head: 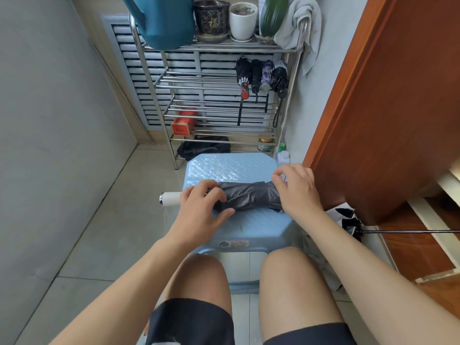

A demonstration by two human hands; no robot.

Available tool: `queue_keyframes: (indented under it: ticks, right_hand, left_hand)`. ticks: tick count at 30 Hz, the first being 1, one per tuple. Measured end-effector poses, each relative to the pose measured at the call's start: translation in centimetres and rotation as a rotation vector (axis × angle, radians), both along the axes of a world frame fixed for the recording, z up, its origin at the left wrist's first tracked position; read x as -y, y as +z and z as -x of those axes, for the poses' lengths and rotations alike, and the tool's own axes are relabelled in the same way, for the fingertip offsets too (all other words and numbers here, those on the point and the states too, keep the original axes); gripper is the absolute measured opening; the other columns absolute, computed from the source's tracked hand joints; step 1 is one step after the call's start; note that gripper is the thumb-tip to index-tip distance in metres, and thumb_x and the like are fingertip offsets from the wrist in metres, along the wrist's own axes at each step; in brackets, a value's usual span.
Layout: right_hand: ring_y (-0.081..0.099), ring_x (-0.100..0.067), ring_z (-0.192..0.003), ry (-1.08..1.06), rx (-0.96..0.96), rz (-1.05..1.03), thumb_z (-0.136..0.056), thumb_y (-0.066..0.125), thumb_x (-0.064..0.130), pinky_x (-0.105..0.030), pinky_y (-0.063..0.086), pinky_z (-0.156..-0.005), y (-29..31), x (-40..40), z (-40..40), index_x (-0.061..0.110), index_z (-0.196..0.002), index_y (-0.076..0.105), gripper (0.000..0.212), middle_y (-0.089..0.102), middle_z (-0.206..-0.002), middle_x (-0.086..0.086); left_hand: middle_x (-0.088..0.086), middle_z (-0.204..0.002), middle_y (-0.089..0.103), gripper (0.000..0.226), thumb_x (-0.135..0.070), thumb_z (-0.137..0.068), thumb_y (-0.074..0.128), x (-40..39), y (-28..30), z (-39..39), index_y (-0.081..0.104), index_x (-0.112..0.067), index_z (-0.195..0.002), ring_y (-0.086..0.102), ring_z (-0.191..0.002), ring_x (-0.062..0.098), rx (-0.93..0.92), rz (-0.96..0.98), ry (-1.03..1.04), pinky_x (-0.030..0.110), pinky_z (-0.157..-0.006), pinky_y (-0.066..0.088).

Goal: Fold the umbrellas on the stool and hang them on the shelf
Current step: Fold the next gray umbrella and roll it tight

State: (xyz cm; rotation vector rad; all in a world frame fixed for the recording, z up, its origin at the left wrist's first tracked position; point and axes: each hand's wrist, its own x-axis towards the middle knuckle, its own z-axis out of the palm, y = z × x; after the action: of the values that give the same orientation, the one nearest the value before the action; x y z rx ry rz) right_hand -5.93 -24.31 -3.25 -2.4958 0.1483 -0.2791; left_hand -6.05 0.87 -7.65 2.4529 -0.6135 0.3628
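Seen from above, seated behind a light blue stool (239, 170), bare knees just under its near edge. Across the middle of the stool top, lying left to right: a grey umbrella (249, 196), collapsed, its canopy rolled into a wrinkled bundle. White handle (170, 196) jutting out past the stool's left edge, over the floor tiles.

Left hand (199, 207) reaching in from the lower left, forearm angled up toward the stool, palm down. Fingers curled over the handle end of the canopy, thumb stretched along the near side of the fabric, grasping the bundle against the stool top.

Right hand (296, 188) coming in from the lower right, wrist bent, back of the hand facing up. Resting on the umbrella's far end near the stool's right edge, thumb and forefinger drawn together above the fabric; whether anything is pinched between them, cannot tell.

Beyond the stool's far edge, against the wall: a metal shelf (291, 100). Four folded umbrellas (261, 75) hanging side by side under the right end of its top tier, straps dangling. On the top tier, a teal watering can (164, 23), a dark pot (211, 18), a white pot (242, 21) and a grey towel (298, 23) draped over the right corner. Lower down, a red box (184, 123) at the left.

On the floor right of the stool, by the wooden door (385, 108), another umbrella (351, 222), dark and partly hidden, with a thin shaft running off to the right.
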Motion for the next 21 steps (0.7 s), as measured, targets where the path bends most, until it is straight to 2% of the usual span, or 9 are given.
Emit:
queue_keyframes:
  ticks: [3,6,9,12,14,18,21]
  right_hand:
    - [0.038,-0.018,-0.115,0.108,0.001,0.061,-0.099,0.06,0.033,-0.027,0.029,-0.093,0.0,0.6,1.4,0.022,-0.104,0.068,0.015,0.055,-0.112,0.006]
    - [0.038,-0.016,-0.112,0.102,-0.07,0.033,-0.096,0.066,0.035,-0.03,0.032,-0.091,0.6,0.8,1.2,0.021,-0.1,0.065,0.015,0.054,-0.11,0.005]
    - [0.047,-0.017,-0.104,0.095,-0.164,0.0,-0.096,0.067,0.035,-0.031,0.034,-0.084,1.4,0.4,0.4,0.019,-0.092,0.063,0.017,0.054,-0.107,0.002]
    - [0.052,-0.02,-0.1,0.067,-0.226,-0.05,-0.098,0.065,0.03,-0.031,0.035,-0.081,1.6,0.2,0.3,0.014,-0.093,0.063,0.017,0.053,-0.107,-0.001]
    - [0.053,-0.021,-0.099,0.042,-0.219,-0.095,-0.099,0.064,0.027,-0.031,0.034,-0.08,1.5,0.1,0.6,0.013,-0.093,0.062,0.016,0.055,-0.107,-0.003]
    - [0.051,-0.02,-0.1,-0.02,-0.226,-0.175,-0.101,0.062,0.028,-0.03,0.035,-0.083,1.5,-0.4,0.6,0.01,-0.096,0.063,0.018,0.056,-0.111,-0.004]
    - [0.051,-0.02,-0.101,-0.047,-0.235,-0.214,-0.101,0.063,0.028,-0.032,0.037,-0.084,1.7,-0.6,0.4,0.009,-0.099,0.064,0.019,0.057,-0.114,-0.005]
  left_hand:
    - [-0.004,-0.122,0.056,0.01,-0.033,-0.087,0.066,-0.2,-0.1,-0.5,0.06,-0.025,-0.087,0.052,-0.12,0.013,-0.04,0.04,-0.003,0.033,-0.106,0.021]
    - [-0.009,-0.119,0.054,0.011,-0.029,-0.094,0.062,-0.3,0.2,-0.8,0.055,-0.027,-0.085,0.049,-0.122,0.007,-0.103,0.085,-0.017,0.033,-0.107,0.022]
    - [-0.011,-0.116,0.053,0.016,-0.02,-0.1,0.064,0.1,0.6,-1.2,0.054,-0.021,-0.087,0.053,-0.12,0.014,-0.113,0.064,0.026,0.033,-0.106,0.024]
    - [-0.008,-0.114,0.057,0.023,-0.019,-0.095,0.072,0.1,1.0,-0.6,0.051,-0.02,-0.085,0.055,-0.113,0.015,-0.09,0.17,0.082,0.043,-0.102,0.038]
    - [0.0,-0.12,0.06,0.021,-0.028,-0.09,0.074,-0.2,0.6,0.3,0.056,-0.02,-0.084,0.056,-0.117,0.021,-0.014,0.171,0.16,0.049,-0.1,0.041]
    - [0.004,-0.132,0.057,0.017,-0.032,-0.082,0.085,-0.1,-0.8,2.3,0.07,-0.024,-0.084,0.05,-0.129,0.027,-0.01,0.118,0.308,0.038,-0.105,0.026]
    - [0.003,-0.133,0.056,0.017,-0.029,-0.08,0.087,0.6,-1.2,2.8,0.073,-0.025,-0.089,0.046,-0.129,0.024,-0.016,0.147,0.349,0.034,-0.103,0.025]
